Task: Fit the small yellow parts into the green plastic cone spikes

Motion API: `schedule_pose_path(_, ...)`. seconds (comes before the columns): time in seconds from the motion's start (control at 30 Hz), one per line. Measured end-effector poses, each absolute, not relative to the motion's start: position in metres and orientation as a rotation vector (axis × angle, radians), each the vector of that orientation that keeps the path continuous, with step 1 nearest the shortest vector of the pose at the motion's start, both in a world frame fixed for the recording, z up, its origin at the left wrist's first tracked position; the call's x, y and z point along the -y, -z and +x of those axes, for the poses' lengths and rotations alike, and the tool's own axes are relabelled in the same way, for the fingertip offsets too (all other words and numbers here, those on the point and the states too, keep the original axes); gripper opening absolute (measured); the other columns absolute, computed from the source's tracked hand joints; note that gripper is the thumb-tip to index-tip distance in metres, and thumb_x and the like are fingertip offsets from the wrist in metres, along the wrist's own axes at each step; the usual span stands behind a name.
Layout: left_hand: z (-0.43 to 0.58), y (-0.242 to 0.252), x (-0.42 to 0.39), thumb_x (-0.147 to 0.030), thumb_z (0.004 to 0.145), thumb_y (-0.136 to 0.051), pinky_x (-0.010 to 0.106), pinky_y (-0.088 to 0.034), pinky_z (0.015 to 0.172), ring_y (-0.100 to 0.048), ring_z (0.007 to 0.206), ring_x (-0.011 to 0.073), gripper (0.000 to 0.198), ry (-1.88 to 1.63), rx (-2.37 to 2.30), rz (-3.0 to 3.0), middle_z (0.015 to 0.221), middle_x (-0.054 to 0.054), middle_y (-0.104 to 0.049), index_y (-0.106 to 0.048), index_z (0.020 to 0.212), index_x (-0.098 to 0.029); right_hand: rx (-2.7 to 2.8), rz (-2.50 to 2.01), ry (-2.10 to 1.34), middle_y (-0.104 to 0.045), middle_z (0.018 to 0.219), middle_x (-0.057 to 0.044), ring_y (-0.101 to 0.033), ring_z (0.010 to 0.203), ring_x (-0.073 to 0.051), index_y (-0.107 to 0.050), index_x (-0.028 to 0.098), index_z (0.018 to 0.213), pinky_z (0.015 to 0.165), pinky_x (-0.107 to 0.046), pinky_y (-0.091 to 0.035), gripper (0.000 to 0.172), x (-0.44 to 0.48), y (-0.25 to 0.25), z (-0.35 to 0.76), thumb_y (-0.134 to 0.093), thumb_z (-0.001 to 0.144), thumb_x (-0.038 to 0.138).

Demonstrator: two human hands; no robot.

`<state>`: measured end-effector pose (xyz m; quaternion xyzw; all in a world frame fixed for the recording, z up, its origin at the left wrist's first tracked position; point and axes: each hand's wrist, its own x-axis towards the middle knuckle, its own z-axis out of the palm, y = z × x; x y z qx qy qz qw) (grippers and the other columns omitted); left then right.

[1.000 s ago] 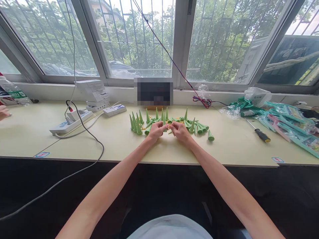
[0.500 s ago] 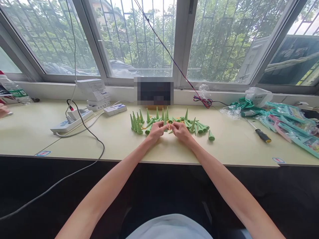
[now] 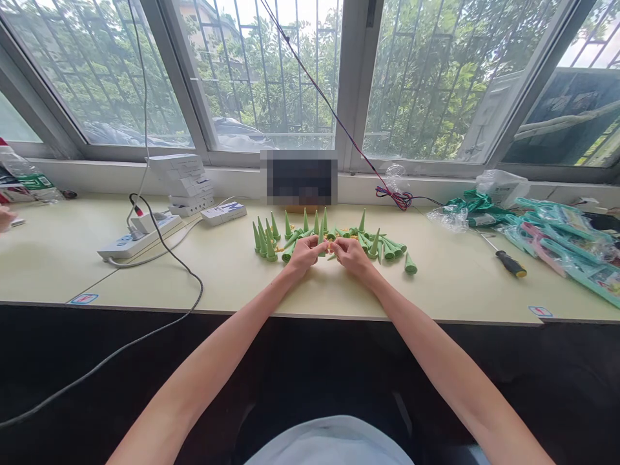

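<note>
My left hand (image 3: pixel 303 254) is closed on a small green cone (image 3: pixel 320 238), which points up between thumb and fingers. Close against it, my right hand (image 3: pixel 352 254) pinches something too small to make out, at the cone's right side. Around both hands are several more green cones: a standing group (image 3: pixel 263 242) to the left, and a lying pile (image 3: pixel 391 249) to the right. One cone (image 3: pixel 410 264) lies apart at the right end. Small yellow pieces (image 3: pixel 293 227) are scattered among the cones, partly hidden by my hands.
A power strip (image 3: pixel 140 237) with cables, stacked white boxes (image 3: pixel 186 184) and a single box (image 3: pixel 223 214) are on the left. A screwdriver (image 3: pixel 511 264) and teal plastic packs (image 3: pixel 576 242) lie right. Another person's hand (image 3: pixel 6 217) shows at the far left edge.
My two hands stay together in the same place with the green cone. The other person's hand at the far left has shifted slightly.
</note>
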<state>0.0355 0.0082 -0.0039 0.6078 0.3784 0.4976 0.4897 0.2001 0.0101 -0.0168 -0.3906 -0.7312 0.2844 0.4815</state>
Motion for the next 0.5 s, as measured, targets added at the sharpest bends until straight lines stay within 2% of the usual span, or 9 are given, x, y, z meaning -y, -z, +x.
schedule_pose_path(0.1, 0.0352, 0.0042, -0.0089, -0.043, 0.066, -0.079, 0.020, -0.018, 0.040, -0.030, 0.045, 0.0025, 0.035, -1.219, -0.912, 1.480, 0.064, -0.001, -0.055, -0.060, 0.068, -0.014, 1.771, -0.945, -0.683, -0.046, 0.054, 0.002, -0.038, 0.050, -0.011, -0.059, 0.018, 0.069, 0.046, -0.025, -0.031, 0.037, -0.0115, 0.0182, 0.1986, -0.052, 0.088, 0.048)
schedule_pose_path(0.3, 0.0356, 0.0019, -0.0080, -0.055, 0.076, -0.070, 0.020, -0.030, 0.039, -0.039, 0.048, 0.0050, 0.042, -1.269, -0.863, 1.460, 0.071, 0.003, -0.059, -0.064, 0.074, -0.014, 1.727, -0.935, -0.647, -0.047, 0.057, 0.002, -0.040, 0.052, -0.011, -0.056, 0.019, 0.072, 0.048, -0.025, -0.033, 0.034, -0.0100, 0.0172, 0.1948, -0.050, 0.090, 0.047)
schedule_pose_path(0.5, 0.0353, 0.0013, -0.0081, -0.055, 0.075, -0.071, 0.019, -0.027, 0.039, -0.034, 0.046, 0.0033, 0.042, -1.242, -0.856, 1.422, 0.067, 0.001, -0.057, -0.061, 0.071, -0.014, 1.748, -0.959, -0.602, -0.050, 0.060, 0.001, -0.040, 0.053, -0.011, -0.056, 0.018, 0.073, 0.050, -0.025, -0.033, 0.032, -0.0076, 0.0157, 0.1949, -0.050, 0.090, 0.044)
